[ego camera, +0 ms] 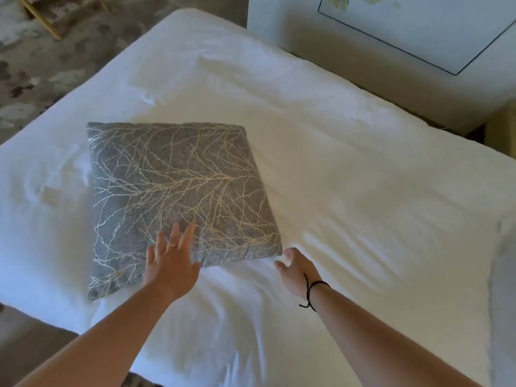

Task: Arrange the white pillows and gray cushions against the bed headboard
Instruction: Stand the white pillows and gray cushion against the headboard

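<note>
Head view looks down on two bare forearms reaching over a bed. Straight, slightly spread fingers (pixel 183 233) of the left hand (pixel 170 261) lie flat on the near edge of the gray cushion (pixel 178 191), grasping nothing; a thin ring sits on one finger. Beside the cushion's near right corner, the right hand (pixel 296 268) hangs with loosely bent fingers (pixel 287 254) and the thumb apart, gripping nothing (whether the fingertips touch the corner cannot be told through the blur). A dark cord bracelet (pixel 314 290) is tied around that wrist, its loose end dangling.

Square and plump, the cushion has a coarse woven gray cover with a pale, metallic-looking branching pattern spreading across it like bare twigs. It lies flat toward the left side of the bed, tilted at an angle to the edges, well apart from the headboard (pixel 349 51).

White bedding (pixel 363 177) covers the mattress, soft and rumpled, with shallow folds around the cushion and near the hands. An upholstered pale headboard rises at the upper right, smooth and padded, and a mottled gray-beige carpet (pixel 42 74) shows at the upper left.
</note>
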The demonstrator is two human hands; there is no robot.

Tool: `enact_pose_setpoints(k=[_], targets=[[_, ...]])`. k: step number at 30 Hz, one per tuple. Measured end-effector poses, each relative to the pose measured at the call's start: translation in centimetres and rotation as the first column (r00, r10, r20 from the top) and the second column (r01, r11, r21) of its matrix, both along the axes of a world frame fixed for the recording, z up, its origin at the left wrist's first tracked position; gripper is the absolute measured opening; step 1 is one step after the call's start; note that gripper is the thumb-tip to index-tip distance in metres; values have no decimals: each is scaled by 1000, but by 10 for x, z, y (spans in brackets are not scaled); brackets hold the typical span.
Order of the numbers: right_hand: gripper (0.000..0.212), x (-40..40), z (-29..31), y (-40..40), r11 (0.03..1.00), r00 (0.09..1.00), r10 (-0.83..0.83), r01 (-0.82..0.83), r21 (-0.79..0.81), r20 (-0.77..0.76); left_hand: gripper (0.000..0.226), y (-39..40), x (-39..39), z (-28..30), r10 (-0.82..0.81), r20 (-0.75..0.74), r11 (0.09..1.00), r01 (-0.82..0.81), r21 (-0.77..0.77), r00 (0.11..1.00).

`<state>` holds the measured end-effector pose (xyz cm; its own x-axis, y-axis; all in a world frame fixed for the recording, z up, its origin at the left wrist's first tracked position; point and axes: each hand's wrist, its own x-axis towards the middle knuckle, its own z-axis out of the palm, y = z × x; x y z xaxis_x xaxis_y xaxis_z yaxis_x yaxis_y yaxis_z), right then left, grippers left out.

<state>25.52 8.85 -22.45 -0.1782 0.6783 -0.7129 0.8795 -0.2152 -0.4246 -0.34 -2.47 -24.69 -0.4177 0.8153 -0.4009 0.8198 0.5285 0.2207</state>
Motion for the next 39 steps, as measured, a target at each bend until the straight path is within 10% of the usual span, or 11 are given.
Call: enact_pose_setpoints(k=[7, 11, 22, 30, 39], targets=[[61, -51, -41, 52, 981, 978, -193, 191, -34, -79, 103, -3, -36, -49, -87, 15, 979, 88, -186, 996], [40, -76, -46, 62, 923, 939, -333, 305, -237, -90, 101, -5, -39, -48, -86, 50, 981, 93, -170, 995], [9, -80, 30, 32, 947, 912, -320, 311, -76, -257, 122, -18, -38, -1, -31, 91, 966, 53, -253, 995], [5, -29, 119, -24, 922, 837, -348, 388, 9, -423, 131, -23, 22, 63, -209, 53, 977, 205, 65, 977], [15, 127, 261, -64, 800, 892, -291, 426, 423, -347, 168, 17, 211, 141, -314, 441, 940, 208, 272, 841]])
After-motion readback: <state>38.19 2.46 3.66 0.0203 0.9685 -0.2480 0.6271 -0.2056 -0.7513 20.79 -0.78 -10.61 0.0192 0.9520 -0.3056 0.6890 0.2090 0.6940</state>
